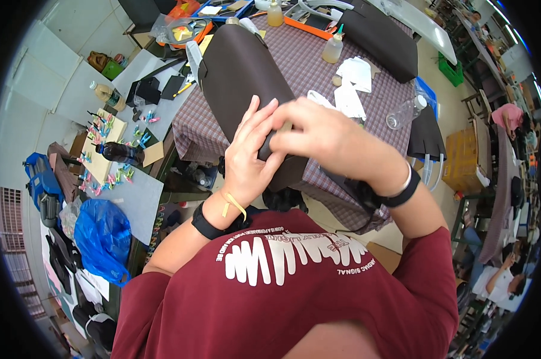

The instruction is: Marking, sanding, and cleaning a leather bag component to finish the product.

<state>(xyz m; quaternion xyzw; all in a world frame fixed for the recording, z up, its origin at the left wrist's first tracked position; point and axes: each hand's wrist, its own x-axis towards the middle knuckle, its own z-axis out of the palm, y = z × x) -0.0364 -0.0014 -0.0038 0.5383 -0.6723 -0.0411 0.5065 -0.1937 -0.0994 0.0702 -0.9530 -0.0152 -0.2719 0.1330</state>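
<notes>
A dark brown leather bag (237, 72) lies at the near edge of the cloth-covered table, its length running away from me. My left hand (248, 149) rests on the bag's near end with its fingers stretched out. Beside it, my right hand (324, 134) is bent over the same end, fingers curled in a pinch against the leather. What those fingertips hold, if anything, is hidden. Pale wrapped handles (194, 60) show at the bag's far left side.
White cloths (349, 105), a glue bottle (333, 49) and a clear bottle (405, 113) sit to the right on the checked tablecloth (282, 48). Another dark bag (375, 42) lies behind. At left, a side table holds colourful clips (103, 128), a dark bottle (121, 153) and a blue plastic bag (103, 236).
</notes>
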